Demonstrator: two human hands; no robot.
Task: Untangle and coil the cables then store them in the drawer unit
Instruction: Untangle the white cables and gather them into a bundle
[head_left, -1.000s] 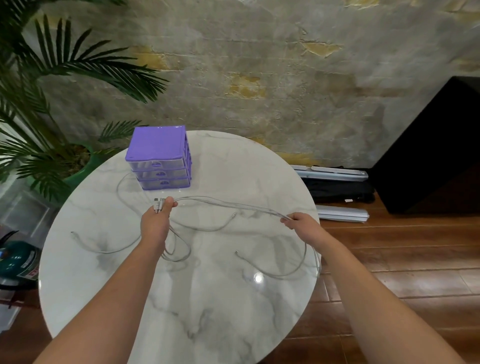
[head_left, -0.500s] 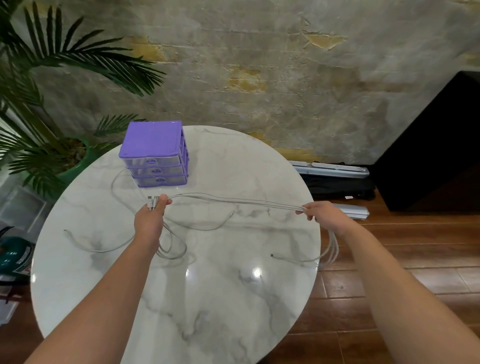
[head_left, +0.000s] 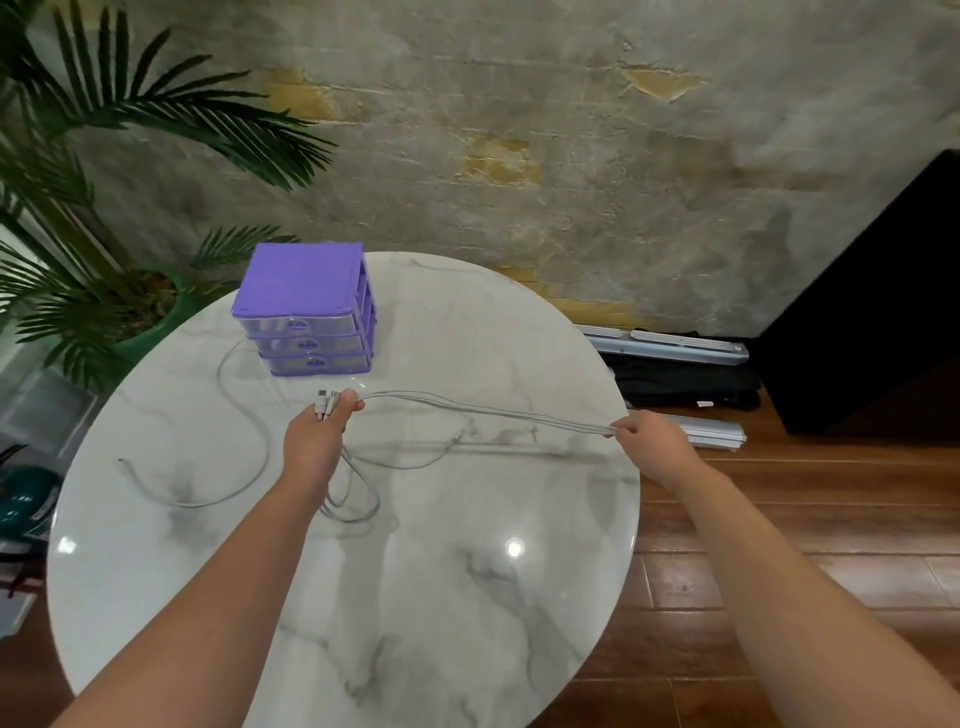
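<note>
Rightward past the marble table's (head_left: 156, 571) rim, the right hand (head_left: 652, 447) has drawn the grey cables (head_left: 493, 413) taut, pinching them; left hand (head_left: 319, 441) grips the plug ends near the purple drawer unit (head_left: 304, 312).

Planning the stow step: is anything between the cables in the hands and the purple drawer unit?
Nothing stands on the table between them. The cables stretch between the left hand and right hand; the drawer unit sits just beyond the left hand, all three drawers looking closed.
</note>
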